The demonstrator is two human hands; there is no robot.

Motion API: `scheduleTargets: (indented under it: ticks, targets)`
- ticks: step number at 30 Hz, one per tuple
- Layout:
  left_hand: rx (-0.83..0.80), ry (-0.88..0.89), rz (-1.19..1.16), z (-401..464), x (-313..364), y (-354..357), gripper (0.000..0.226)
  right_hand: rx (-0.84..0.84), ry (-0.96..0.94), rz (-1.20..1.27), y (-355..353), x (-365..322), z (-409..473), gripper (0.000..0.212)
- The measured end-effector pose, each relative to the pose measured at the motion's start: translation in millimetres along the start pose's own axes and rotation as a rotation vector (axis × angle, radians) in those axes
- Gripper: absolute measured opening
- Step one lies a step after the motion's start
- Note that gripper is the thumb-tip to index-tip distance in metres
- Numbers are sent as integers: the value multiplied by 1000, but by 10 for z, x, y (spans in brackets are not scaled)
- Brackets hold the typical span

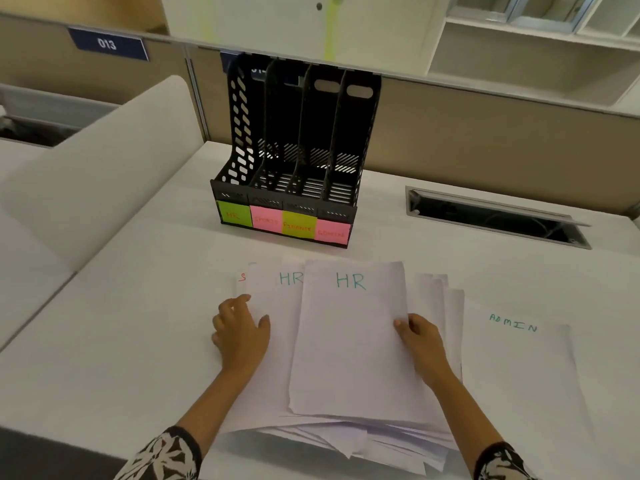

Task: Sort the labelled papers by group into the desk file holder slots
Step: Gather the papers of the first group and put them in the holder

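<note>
Right hand (417, 336) pinches top HR sheet (353, 341); left hand (240, 329) presses pile (263, 393).

Black perforated plastic four-slot desk file holder (294, 161) upright at desk rear, slots empty; front sticky notes, left to right: green HR, pink (illegible), yellow-green FINANCE, pink ADMIN. Loose stack of white paper sheets (346, 358) lies flat nearer front, fanned; top two read HR. Single white sheet marked ADMIN (519, 362) flat, right of stack.
</note>
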State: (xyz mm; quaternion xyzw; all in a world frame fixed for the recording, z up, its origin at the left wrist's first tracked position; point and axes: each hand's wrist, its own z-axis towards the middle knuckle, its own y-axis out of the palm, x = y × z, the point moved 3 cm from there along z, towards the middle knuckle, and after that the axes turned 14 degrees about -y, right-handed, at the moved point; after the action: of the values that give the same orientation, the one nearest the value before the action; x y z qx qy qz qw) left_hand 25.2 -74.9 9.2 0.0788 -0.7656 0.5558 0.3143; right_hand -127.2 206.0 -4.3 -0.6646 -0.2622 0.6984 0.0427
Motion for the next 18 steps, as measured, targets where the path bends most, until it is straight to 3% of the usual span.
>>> scheduleTargets:
  ticks: [7, 12, 18]
  targets:
    - [-100, -42, -322, 39, -168, -41, 39, 104, -30, -100, 124, 41, -27, 33]
    - [-92, 79, -395, 116, -128, -136, 30, 118, -51, -113, 120, 51, -36, 34]
    - [51, 130, -370, 590, -237, -476, 15, 101, -50, -94, 102, 35, -38, 32]
